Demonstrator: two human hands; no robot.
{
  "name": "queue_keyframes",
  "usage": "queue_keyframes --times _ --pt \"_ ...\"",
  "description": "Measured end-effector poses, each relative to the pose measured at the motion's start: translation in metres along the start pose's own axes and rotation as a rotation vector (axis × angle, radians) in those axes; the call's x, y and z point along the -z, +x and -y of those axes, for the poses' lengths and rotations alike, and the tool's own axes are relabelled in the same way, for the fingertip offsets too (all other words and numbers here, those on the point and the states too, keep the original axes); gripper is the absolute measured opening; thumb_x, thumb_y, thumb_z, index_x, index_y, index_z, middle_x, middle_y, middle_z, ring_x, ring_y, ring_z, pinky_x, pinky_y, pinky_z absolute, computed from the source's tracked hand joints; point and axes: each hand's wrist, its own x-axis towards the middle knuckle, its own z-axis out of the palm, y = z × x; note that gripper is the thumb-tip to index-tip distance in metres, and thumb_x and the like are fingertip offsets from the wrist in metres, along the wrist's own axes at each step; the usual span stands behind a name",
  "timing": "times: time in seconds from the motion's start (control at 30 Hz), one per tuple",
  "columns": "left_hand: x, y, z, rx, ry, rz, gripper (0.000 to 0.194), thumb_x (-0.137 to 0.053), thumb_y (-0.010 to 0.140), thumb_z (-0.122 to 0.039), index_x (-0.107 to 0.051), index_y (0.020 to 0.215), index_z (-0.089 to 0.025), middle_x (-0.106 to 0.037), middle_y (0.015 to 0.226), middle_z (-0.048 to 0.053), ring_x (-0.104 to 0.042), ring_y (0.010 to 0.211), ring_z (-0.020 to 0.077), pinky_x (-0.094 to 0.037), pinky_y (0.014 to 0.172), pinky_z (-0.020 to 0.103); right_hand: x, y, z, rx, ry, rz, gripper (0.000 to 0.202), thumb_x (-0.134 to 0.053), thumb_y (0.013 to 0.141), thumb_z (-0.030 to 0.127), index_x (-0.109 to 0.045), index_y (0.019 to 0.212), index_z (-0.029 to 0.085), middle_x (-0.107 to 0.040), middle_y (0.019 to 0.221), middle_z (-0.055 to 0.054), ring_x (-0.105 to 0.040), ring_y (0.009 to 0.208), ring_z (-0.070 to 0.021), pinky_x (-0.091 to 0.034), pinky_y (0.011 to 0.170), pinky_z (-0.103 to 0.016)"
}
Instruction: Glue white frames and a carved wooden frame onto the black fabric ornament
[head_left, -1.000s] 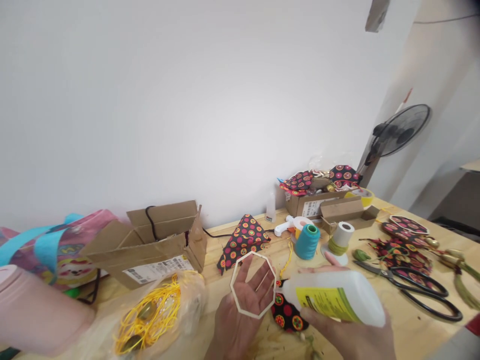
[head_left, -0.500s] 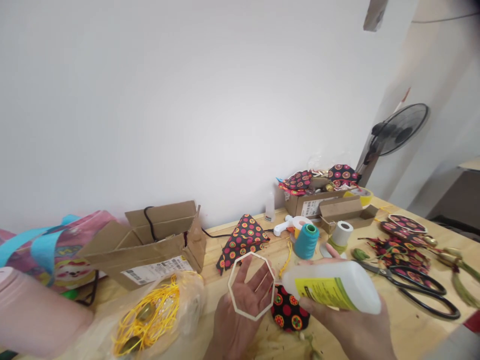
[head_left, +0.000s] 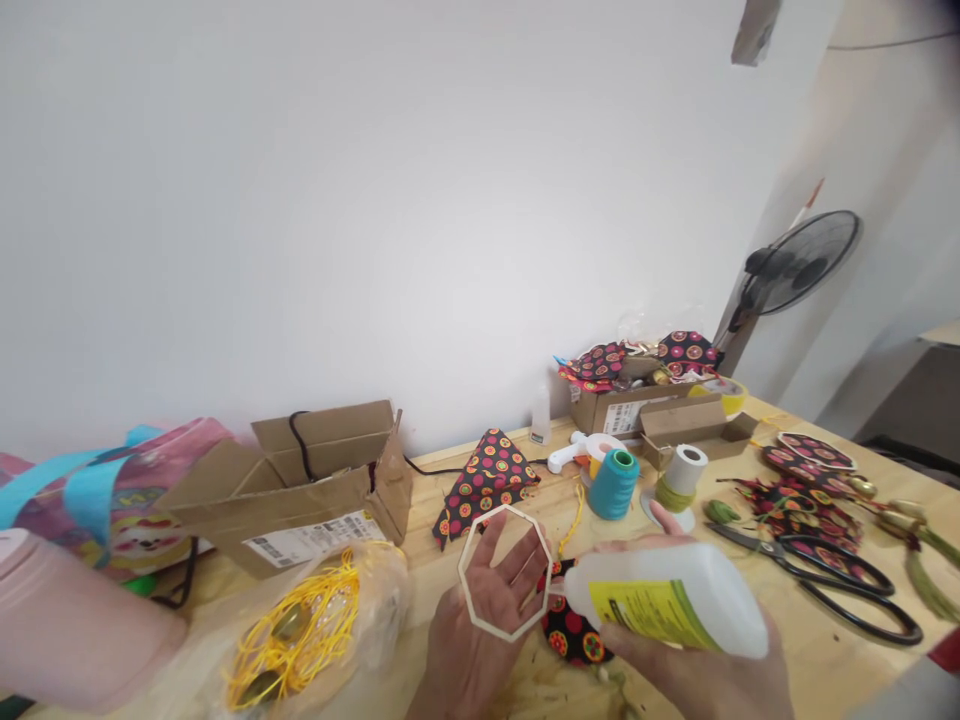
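Head: bottle (head_left: pixel 671 598) beside edge of octagonal ring (head_left: pixel 493 631)

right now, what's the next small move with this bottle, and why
Probably squeeze the bottle lightly along the octagonal frame: the right hand holds it tipped sideways with its nozzle beside the frame's edge, while the left hand lies open behind the frame.

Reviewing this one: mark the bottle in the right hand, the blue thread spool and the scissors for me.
Bottle (head_left: pixel 651 608), head view: on its yellow label.
Blue thread spool (head_left: pixel 613 490), head view: on the wound thread.
Scissors (head_left: pixel 773 546), head view: near the pivot.
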Motion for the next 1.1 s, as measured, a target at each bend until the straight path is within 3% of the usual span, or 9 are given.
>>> queue_keyframes --times 0.17,0.33,0.47,0.63,0.8,0.93,1.1 --pt "0.001 0.001 0.001 -0.009 0.000 0.016 0.055 -0.066 0.063 -0.040 -0.053 0.116 -0.027 -0.058 0.120 0.010 -0.051 0.112 0.0216 -0.037 0.095 0.035 0.002 0.001 0.001 -0.010 -0.018 -0.007 0.047 -0.080 0.042 0.029 -0.063 0.086 0.022 -0.071 0.083 -0.002 -0.067 0.069 -0.0222 -0.057 0.064 -0.027" --pt "0.001 0.001 0.002 -0.036 0.005 0.017 0.057 -0.065 0.064 -0.040 -0.052 0.117 -0.025 -0.057 0.121 0.011 -0.050 0.113 0.0206 -0.036 0.096 0.031 0.003 0.000 0.002 0.021 -0.092 0.081 0.047 -0.079 0.042 0.036 -0.064 0.084 0.021 -0.071 0.078 -0.003 -0.066 0.061 -0.0211 -0.057 0.052 -0.026" --pt "0.000 0.002 0.002 -0.030 0.003 0.022 0.055 -0.065 0.064 -0.040 -0.054 0.115 -0.025 -0.058 0.120 0.011 -0.051 0.112 0.0201 -0.037 0.095 0.030 0.003 -0.001 0.003 0.019 -0.075 0.016 0.052 -0.079 0.041 0.035 -0.063 0.088 0.021 -0.071 0.077 -0.002 -0.067 0.062 -0.0214 -0.057 0.054 -0.027" --pt "0.001 0.002 0.002 -0.035 -0.005 -0.011 0.056 -0.066 0.063 -0.040 -0.054 0.116 -0.025 -0.058 0.119 0.012 -0.052 0.111 0.0209 -0.037 0.094 0.031 0.002 -0.002 0.005 0.023 -0.080 0.061 0.050 -0.079 0.040 0.032 -0.063 0.086 0.021 -0.070 0.071 0.000 -0.066 0.057 -0.0205 -0.057 0.051 -0.026" --pt "0.002 -0.001 0.003 -0.019 -0.022 -0.030 0.055 -0.066 0.063 -0.037 -0.055 0.115 -0.024 -0.058 0.119 0.013 -0.051 0.111 0.0225 -0.037 0.093 0.031 0.005 -0.002 -0.002 -0.041 -0.107 -0.012 0.053 -0.079 0.038 0.032 -0.062 0.088 0.022 -0.070 0.072 0.000 -0.067 0.070 -0.0239 -0.058 0.061 -0.027" --pt "0.003 -0.001 0.003 -0.033 -0.036 -0.047 0.056 -0.064 0.065 -0.041 -0.054 0.117 -0.023 -0.058 0.119 0.014 -0.051 0.111 0.0228 -0.034 0.095 0.033 0.009 -0.004 -0.007 -0.069 -0.194 -0.053 0.044 -0.079 0.038 0.032 -0.063 0.078 0.023 -0.070 0.064 0.001 -0.067 0.058 -0.0229 -0.058 0.051 -0.026" --pt "0.000 0.001 0.006 -0.042 -0.047 -0.063 0.057 -0.063 0.067 -0.040 -0.051 0.119 -0.022 -0.059 0.117 0.014 -0.052 0.109 0.0219 -0.034 0.095 0.032 0.004 0.003 0.001 -0.039 -0.107 -0.043 0.057 -0.075 0.045 0.039 -0.059 0.097 0.020 -0.072 0.072 -0.001 -0.068 0.068 -0.0243 -0.058 0.060 -0.025"
